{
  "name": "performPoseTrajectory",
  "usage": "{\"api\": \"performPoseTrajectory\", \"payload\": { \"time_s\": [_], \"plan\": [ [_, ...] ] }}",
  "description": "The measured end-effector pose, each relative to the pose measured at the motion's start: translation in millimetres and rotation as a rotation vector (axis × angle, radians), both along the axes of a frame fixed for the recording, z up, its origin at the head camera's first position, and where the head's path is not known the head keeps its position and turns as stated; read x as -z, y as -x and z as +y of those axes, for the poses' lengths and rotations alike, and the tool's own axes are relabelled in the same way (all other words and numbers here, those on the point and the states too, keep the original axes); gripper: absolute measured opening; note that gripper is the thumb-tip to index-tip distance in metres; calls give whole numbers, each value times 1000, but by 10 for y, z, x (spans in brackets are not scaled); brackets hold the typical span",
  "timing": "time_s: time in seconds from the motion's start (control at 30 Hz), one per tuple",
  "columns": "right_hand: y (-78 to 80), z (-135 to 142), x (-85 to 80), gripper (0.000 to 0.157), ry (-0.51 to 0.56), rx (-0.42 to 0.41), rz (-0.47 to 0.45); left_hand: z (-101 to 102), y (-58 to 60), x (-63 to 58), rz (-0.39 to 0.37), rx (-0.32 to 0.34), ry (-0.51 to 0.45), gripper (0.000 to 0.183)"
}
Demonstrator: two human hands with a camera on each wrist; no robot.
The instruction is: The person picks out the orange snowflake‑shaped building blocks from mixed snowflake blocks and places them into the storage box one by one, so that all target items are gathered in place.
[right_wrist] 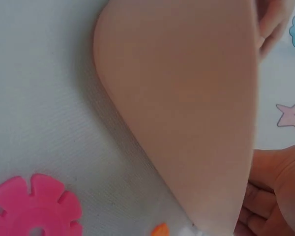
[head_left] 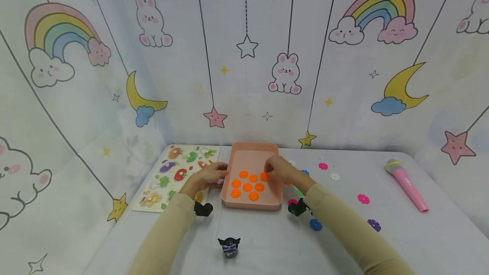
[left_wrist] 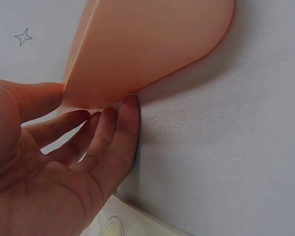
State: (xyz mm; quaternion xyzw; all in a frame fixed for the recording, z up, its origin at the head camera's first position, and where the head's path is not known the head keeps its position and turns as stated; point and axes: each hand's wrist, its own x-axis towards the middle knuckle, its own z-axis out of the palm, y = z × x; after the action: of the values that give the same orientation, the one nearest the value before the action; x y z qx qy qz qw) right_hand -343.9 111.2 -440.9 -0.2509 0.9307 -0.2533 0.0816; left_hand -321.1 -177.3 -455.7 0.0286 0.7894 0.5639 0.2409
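A shallow pink tray [head_left: 252, 205] stands on the table with several orange flower-shaped pieces [head_left: 247, 187] lying in it. My left hand [head_left: 208, 176] grips the tray's left side; in the left wrist view the thumb lies against the rim and the fingers [left_wrist: 125, 125] reach under the wall. Over the right side of the tray, my right hand [head_left: 280, 169] has curled fingers and pinches an orange flower piece [head_left: 264, 176] near the tray floor. In the right wrist view the tray wall [right_wrist: 187, 98] hides the fingertips of the right hand [right_wrist: 280, 191].
Left of the tray lies a vegetable puzzle board [head_left: 164, 181]. Loose flower pieces, such as a pink one [head_left: 363, 199] and a blue one [head_left: 315, 224], are scattered at the right. A pink toy microphone [head_left: 408, 186] lies far right; a small dark figurine [head_left: 230, 247] stands in front.
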Motion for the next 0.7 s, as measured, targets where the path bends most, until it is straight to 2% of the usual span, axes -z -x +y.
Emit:
{"api": "performPoseTrajectory", "payload": {
  "time_s": [0.3, 0.5, 0.7],
  "plan": [
    [59, -31, 53, 4, -109, -4, 48, 1, 5, -9, 2, 5, 0, 50],
    [41, -57, 52, 6, -144, 17, 70, 11, -6, -30, 1, 1, 7, 49],
    [-44, -13, -64, 17, -111, 78, -9, -2, -1, -18, -7, 3, 10, 50]
  ]
}}
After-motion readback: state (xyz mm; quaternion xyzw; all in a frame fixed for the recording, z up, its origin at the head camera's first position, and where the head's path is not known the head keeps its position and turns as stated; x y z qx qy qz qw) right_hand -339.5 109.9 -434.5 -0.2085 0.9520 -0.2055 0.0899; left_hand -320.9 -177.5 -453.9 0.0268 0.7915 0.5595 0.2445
